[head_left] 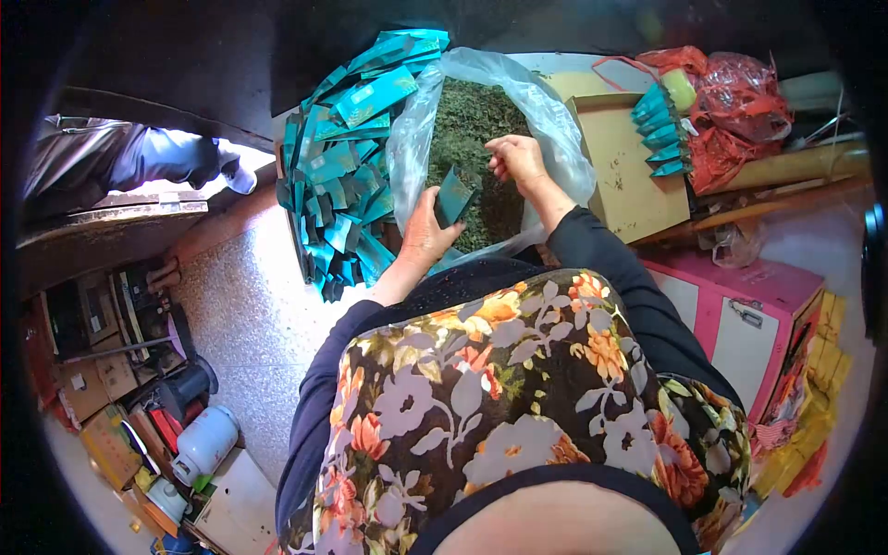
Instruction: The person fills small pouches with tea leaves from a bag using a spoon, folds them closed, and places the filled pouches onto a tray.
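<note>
A teal packet (454, 197) is upright in my left hand (426, 231), its fingers and thumb wrapped round the lower part. Just right of it, my right hand (518, 159) is raised with curled fingers over dark green dried leaves (476, 116); whether anything is between the fingertips is too small to tell. The leaves fill a clear plastic bag (566, 148) whose rim is folded outward. Beside the bag on the left lies a large heap of teal packets (338, 162).
An open cardboard box (624, 171) stands right of the bag, with several teal packets (659, 134) at its far edge. Red plastic bags (740, 102) lie beyond. A pink cabinet (731, 310) is at right, a gas cylinder (205, 444) at lower left, a person's legs (166, 157) at upper left.
</note>
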### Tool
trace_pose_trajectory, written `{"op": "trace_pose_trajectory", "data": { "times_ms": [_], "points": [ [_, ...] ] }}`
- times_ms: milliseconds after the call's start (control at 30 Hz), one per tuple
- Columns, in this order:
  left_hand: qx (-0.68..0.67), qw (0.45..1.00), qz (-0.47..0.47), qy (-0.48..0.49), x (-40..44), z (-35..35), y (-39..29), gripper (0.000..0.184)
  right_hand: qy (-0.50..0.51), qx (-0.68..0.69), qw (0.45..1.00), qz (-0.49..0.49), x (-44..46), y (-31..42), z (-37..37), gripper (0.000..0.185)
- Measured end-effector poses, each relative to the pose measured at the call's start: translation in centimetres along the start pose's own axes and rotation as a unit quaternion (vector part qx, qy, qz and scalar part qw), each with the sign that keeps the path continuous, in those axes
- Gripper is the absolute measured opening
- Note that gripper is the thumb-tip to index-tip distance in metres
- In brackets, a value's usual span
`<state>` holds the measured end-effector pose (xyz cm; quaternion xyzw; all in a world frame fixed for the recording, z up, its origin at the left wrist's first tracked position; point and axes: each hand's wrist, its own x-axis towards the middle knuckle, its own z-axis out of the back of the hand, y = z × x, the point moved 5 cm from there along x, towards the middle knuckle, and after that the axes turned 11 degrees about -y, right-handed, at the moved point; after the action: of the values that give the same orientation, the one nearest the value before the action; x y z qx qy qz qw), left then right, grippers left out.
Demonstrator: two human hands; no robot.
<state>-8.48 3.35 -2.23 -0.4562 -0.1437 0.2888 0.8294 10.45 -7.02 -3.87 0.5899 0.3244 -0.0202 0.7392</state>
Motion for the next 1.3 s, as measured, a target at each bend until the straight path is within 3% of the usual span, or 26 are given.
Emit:
{"op": "trace_pose_trajectory", "data": {
  "times_ms": [333, 467, 533, 633, 767, 967, 1233, 1300],
  "points": [
    [0.010, 1.000, -0.017, -0.012, 1.2, -0.6, -0.5, 0.071, 0.014, 0.018, 0.997, 0.078, -2.2, 6.7, 3.3, 0.022],
    [0.005, 1.000, 0.008, -0.008, 2.1, -0.7, -0.6, 0.072, 0.010, -0.071, 0.986, 0.148, -3.5, 8.8, 3.7, 0.023],
    [0.035, 0.999, -0.007, -0.021, 2.6, -0.8, -0.9, 0.073, 0.001, -0.156, 0.960, 0.233, -4.0, 9.0, 2.9, 0.023],
    [0.034, 0.999, -0.012, -0.010, 3.3, -0.8, -1.5, 0.071, -0.025, -0.311, 0.837, 0.449, -7.2, 10.7, 0.8, 0.013],
    [0.040, 0.999, -0.021, -0.019, 3.4, -1.4, -1.6, 0.071, 0.021, -0.384, 0.752, 0.535, -9.1, 10.6, -1.4, 0.008],
    [0.027, 0.999, -0.002, -0.026, 3.4, -1.3, -1.2, 0.074, -0.064, -0.366, 0.713, 0.595, -10.3, 13.3, -0.1, 0.006],
    [0.011, 0.999, 0.023, -0.040, 3.4, -1.2, -1.7, 0.073, -0.008, -0.392, 0.707, 0.588, -11.7, 11.8, -1.7, 0.008],
    [0.004, 0.999, 0.019, -0.038, 3.4, -1.2, -1.6, 0.073, -0.040, -0.395, 0.705, 0.588, -11.2, 12.4, -1.1, 0.007]
  ]
}}
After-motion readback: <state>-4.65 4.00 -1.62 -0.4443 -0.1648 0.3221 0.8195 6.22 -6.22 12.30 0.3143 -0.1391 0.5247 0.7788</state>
